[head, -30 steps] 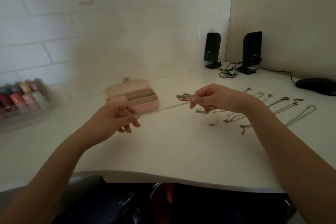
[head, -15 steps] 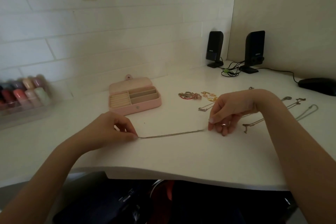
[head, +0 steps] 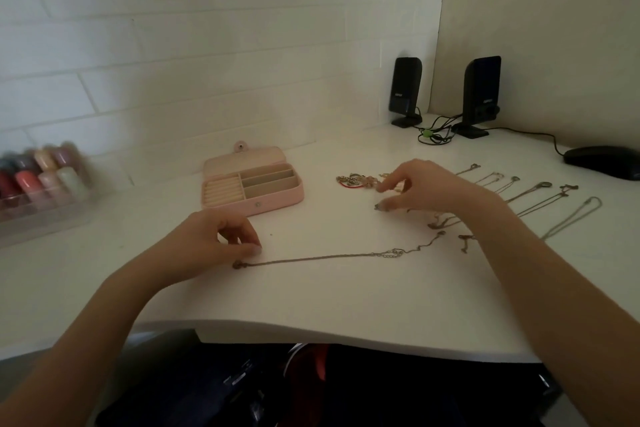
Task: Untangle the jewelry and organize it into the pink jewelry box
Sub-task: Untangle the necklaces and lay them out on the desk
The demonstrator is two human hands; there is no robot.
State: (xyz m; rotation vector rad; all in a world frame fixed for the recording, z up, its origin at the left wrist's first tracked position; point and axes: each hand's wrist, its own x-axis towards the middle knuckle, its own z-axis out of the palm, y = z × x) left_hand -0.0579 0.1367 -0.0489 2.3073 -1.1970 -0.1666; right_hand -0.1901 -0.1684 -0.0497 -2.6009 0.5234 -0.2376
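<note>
We lay a chain (head: 329, 256) flat on the white desk (head: 346, 305).
Our left hand (head: 211, 243) pinches its end; our right hand (head: 419, 187) hovers empty, fingers spread, over tangled jewelry (head: 356, 180) beside the pink jewelry box (head: 252, 184).

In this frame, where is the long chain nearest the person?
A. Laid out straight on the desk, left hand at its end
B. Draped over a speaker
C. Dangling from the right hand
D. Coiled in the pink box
A: the chain lies stretched across the desk, with the left hand at its left end and the right hand off it.
</note>
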